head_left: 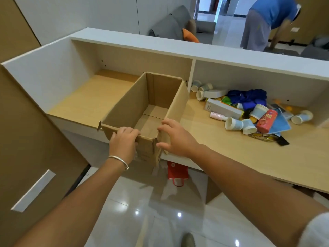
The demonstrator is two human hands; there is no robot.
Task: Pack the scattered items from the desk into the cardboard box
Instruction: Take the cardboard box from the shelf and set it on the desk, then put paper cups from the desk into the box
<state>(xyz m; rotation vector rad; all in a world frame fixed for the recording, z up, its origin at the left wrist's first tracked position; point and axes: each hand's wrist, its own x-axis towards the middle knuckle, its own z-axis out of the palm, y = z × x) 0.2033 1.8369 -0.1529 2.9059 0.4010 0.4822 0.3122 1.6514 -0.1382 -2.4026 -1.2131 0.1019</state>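
Right now my desk is a pale wood-grain top under a white shelf, with glossy floor tiles below. An open corrugated cardboard box overhangs its front edge. My left hand is curled over the near wall; my right hand lies spread against the corner. Paper cups, a red can and blue cloth lie heaped to the right.

A red bag is sitting on the floor beneath the desk; beyond the desk, a person in blue is bending over.
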